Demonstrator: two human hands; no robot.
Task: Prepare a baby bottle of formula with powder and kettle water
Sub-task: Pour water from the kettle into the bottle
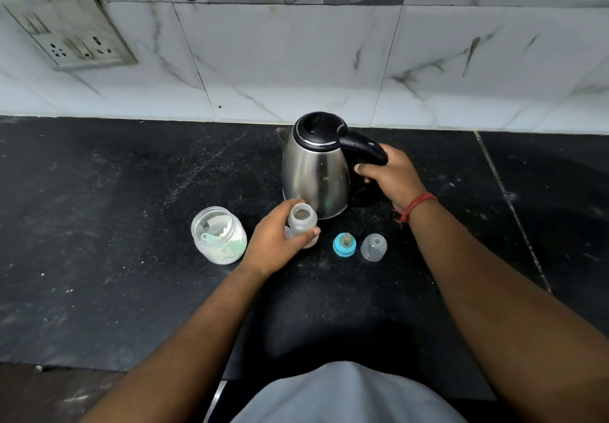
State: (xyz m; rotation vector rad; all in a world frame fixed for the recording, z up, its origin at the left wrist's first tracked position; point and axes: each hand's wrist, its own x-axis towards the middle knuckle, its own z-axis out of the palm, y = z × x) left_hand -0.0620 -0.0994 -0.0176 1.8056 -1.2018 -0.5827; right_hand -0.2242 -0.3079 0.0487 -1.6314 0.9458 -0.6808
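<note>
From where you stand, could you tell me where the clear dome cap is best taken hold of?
Take the clear dome cap by its rounded sides, coming from above. It stands on the counter with nothing over it, and its narrower top suits a fingertip pinch. The blue nipple ring sits close on its left, so favour front and back.

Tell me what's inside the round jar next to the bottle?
Inside the open jar you can see pale powder at the bottom and a small green scoop lying in it. How deep the powder goes is hard to tell through the cloudy wall.
</note>
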